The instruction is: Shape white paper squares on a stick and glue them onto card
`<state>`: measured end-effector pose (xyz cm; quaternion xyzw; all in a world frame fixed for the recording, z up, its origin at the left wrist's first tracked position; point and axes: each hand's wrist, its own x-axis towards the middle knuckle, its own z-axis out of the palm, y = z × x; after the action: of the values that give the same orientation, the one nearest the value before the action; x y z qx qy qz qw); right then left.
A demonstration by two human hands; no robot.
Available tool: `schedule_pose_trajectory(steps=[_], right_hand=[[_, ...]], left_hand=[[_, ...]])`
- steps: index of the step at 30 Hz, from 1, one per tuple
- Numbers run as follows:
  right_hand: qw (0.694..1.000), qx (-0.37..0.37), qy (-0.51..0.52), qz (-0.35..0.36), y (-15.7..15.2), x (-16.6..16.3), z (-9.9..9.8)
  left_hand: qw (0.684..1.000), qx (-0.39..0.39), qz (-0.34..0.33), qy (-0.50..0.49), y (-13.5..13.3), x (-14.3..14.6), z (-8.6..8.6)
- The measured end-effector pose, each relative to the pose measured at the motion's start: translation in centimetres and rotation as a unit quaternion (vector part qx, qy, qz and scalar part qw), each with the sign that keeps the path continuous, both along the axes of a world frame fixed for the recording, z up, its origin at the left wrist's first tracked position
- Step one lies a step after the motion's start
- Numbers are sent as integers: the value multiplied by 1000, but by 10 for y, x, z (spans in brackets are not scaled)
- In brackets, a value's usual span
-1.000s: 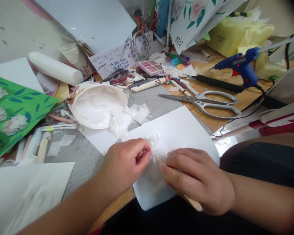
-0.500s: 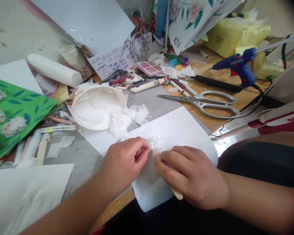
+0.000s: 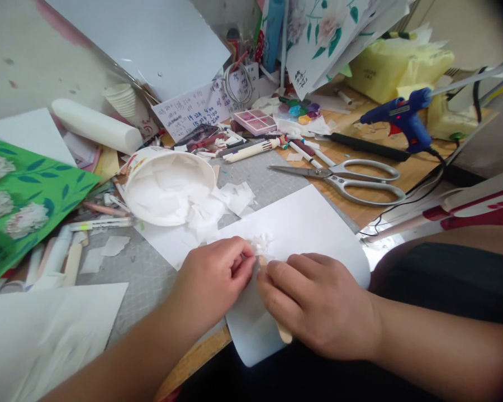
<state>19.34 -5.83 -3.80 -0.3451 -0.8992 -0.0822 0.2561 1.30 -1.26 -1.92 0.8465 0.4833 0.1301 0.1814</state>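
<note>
My left hand (image 3: pixel 218 273) is closed in a pinch at the near edge of a small crumpled white paper piece (image 3: pixel 260 244), which rests over a white sheet (image 3: pixel 314 223). Between the fingers of my right hand (image 3: pixel 318 301) is a flat wooden stick (image 3: pixel 284 333). Its upper tip touches or nearly touches the white piece beside my left fingertips; the middle of the stick is hidden by my fingers. Just beyond, a white paper tub (image 3: pixel 170 184) lies on its side, with torn white paper scraps (image 3: pixel 205 212) spilling from its mouth.
Large scissors (image 3: pixel 343 177) lie right of the sheet, points to the left. Behind them are a black-handled tool (image 3: pixel 364 146) and a blue glue gun (image 3: pixel 402 120) with its cable. Pens and a pink palette (image 3: pixel 255 121) crowd the back. A green flower picture (image 3: pixel 33 195) leans at left.
My right hand has shifted slightly left, and the lower end of the wooden stick has swung left with it. The left hand keeps its pinch. The camera view has moved a little.
</note>
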Motion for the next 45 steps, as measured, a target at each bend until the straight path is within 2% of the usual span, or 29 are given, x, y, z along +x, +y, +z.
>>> schedule_pose_trajectory(steps=[2, 7, 12, 15, 18, 23, 26, 34, 39, 45], right_hand=[[1000, -3, 12, 1, 0, 2, -1], [990, 9, 124, 71, -5, 17, -7], [981, -28, 190, 32, -7, 26, -11], [983, -48, 178, 13, -3, 25, -11], [986, -69, 144, 43, 0, 23, -12], [989, -60, 112, 71, 3, 21, -12], [990, -56, 104, 71, 2, 22, -12], [975, -50, 203, 72, -1, 25, -8], [982, -51, 161, 85, 0, 22, -9], [990, -44, 118, 59, 3, 20, -9]], left_hand=[[1000, 2, -4, -5, 0, 0, 0], [1000, 4, -3, -17, 1, -3, -3], [999, -18, 15, -43, 1, -3, -2], [997, -28, 26, -67, -1, -3, 1], [995, -21, 9, -97, -2, -5, 1], [983, 31, -137, -116, -1, -10, -2], [976, 50, -188, -103, 1, -11, -1], [975, 101, -184, -70, 4, -12, -6], [974, 103, -190, -65, 3, -13, -6], [976, 94, -191, -52, 2, -13, -6]])
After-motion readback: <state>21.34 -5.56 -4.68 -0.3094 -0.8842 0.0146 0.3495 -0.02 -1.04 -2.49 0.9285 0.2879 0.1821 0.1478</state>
